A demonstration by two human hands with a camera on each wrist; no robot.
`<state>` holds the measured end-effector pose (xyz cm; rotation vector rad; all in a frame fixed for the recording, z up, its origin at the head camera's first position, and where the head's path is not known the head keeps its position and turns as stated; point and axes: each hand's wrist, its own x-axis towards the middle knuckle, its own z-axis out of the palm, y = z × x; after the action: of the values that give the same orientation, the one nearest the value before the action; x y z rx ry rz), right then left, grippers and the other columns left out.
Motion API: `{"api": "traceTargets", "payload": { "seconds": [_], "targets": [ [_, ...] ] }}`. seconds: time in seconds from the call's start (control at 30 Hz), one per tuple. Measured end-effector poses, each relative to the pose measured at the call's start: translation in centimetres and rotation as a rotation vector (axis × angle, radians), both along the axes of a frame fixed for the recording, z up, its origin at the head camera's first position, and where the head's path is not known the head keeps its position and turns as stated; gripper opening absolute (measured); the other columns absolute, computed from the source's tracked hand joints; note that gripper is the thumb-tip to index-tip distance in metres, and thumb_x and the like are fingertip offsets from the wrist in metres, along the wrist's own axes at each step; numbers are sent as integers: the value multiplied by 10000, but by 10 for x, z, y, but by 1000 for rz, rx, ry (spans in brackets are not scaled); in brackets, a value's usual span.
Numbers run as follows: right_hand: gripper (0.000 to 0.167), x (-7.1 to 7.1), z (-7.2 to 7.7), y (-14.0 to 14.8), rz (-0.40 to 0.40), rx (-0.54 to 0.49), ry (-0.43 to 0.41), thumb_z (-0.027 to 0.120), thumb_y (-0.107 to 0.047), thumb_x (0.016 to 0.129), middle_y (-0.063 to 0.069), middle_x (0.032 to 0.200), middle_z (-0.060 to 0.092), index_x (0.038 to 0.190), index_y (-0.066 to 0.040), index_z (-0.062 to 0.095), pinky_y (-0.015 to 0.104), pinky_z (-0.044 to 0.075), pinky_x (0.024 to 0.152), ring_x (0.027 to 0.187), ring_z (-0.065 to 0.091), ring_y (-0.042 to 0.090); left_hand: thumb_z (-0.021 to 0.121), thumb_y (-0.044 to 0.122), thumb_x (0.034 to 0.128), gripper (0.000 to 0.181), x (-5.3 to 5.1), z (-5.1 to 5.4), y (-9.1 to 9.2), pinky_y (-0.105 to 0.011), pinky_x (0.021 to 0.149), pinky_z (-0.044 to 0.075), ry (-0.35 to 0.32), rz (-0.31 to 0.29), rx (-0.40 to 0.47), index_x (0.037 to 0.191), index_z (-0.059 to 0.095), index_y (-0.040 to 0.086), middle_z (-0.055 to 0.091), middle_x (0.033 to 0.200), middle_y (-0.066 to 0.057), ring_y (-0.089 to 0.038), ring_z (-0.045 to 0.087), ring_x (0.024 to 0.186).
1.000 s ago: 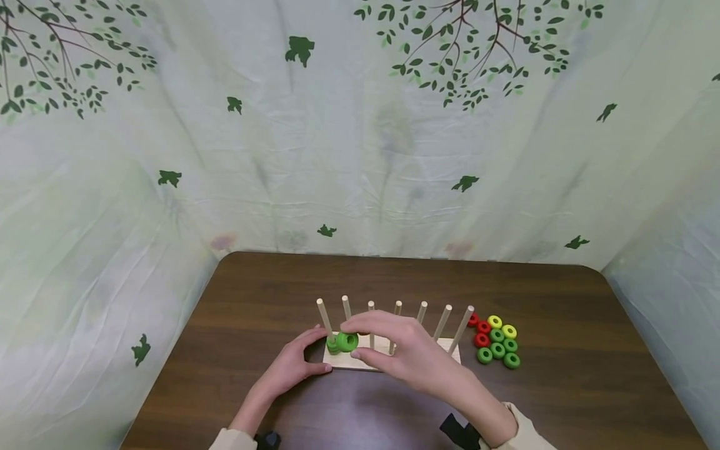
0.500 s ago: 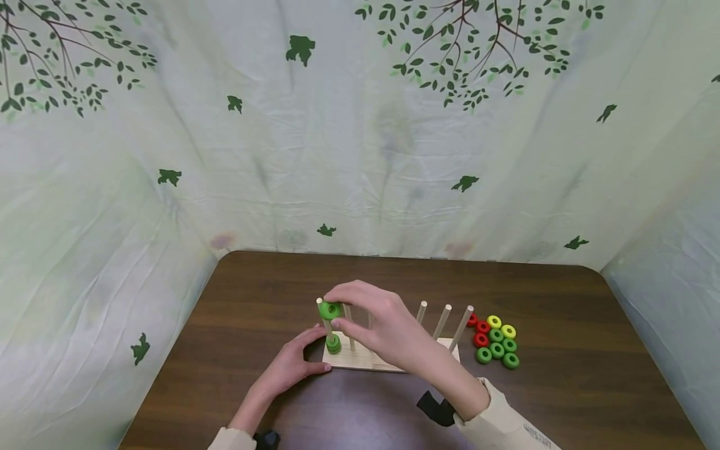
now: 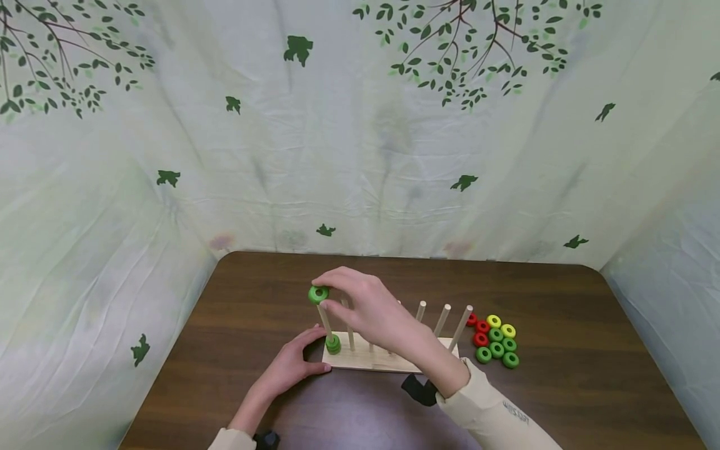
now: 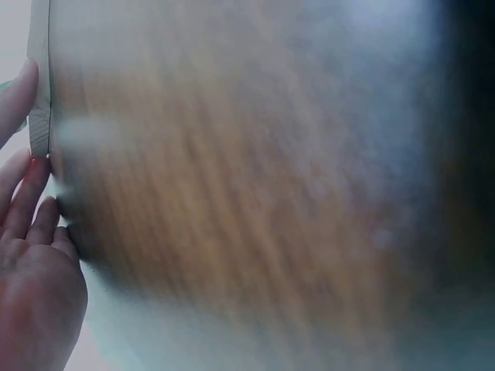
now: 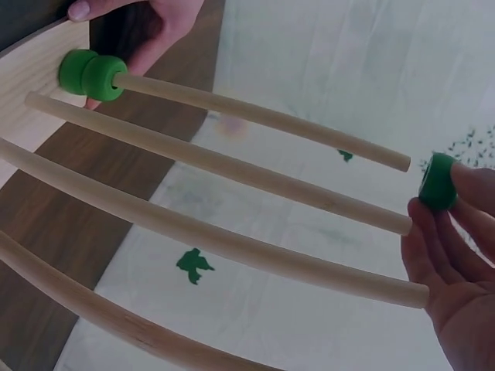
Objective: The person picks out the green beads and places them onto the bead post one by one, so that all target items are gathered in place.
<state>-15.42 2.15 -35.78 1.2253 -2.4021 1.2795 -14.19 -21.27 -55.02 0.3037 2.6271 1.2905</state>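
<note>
My right hand (image 3: 374,306) pinches a green ring (image 3: 317,294) between thumb and fingers, at the top of the leftmost peg (image 3: 324,320). In the right wrist view that ring (image 5: 439,183) is just beyond the peg's tip, apart from it. Two green rings (image 5: 91,75) sit stacked at the foot of this peg. The wooden pegboard (image 3: 362,360) bears a row of several upright pegs, partly hidden by my right hand. My left hand (image 3: 289,364) holds the board's left end, thumb at the front edge and fingers at the far side.
Right of the board, loose rings lie on the brown table (image 3: 568,350): several green rings (image 3: 497,350), a few red rings (image 3: 480,339) and two yellow rings (image 3: 494,321). Other bare pegs (image 3: 461,328) stand up at the right end. A leaf-print cloth (image 3: 394,156) hangs behind.
My right hand has moved up and left with the green ring, from low beside the leftmost peg to its top. My left hand and the board have stayed put.
</note>
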Motion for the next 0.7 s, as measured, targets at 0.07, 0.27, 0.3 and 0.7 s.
{"api": "traceTargets", "payload": {
  "seconds": [0.07, 0.27, 0.3, 0.7],
  "targets": [
    [323, -2, 1, -1, -4, 33, -23, 688, -110, 934, -74, 1206, 631, 1253, -138, 643, 196, 479, 837, 988, 603, 19, 886, 302, 723, 686, 0, 0, 0, -559, 1070, 321, 5, -1, 2, 1342, 597, 244, 463, 1480, -96, -286, 361, 1400],
    [289, -6, 4, -3, 12, 114, -77, 688, -143, 939, -101, 1146, 633, 1226, -142, 654, 197, 487, 838, 973, 598, -11, 884, 300, 727, 689, 0, 1, 0, -554, 1078, 312, 2, -1, 15, 1347, 590, 243, 467, 1477, -82, -282, 360, 1401],
    [286, -7, 5, -3, 14, 123, -82, 690, -145, 937, -97, 1139, 636, 1221, -137, 656, 199, 490, 839, 972, 601, -9, 884, 302, 727, 688, 0, 1, 0, -554, 1077, 312, 5, -1, 15, 1346, 590, 242, 468, 1476, -82, -284, 361, 1401],
    [203, -9, 6, -7, -15, 251, -147, 706, -143, 922, -102, 1049, 644, 1124, -146, 692, 200, 478, 832, 970, 630, 44, 887, 301, 724, 675, 1, 0, 0, -533, 1088, 308, 5, 5, 8, 1333, 600, 250, 477, 1467, -62, -266, 368, 1398]
  ]
}}
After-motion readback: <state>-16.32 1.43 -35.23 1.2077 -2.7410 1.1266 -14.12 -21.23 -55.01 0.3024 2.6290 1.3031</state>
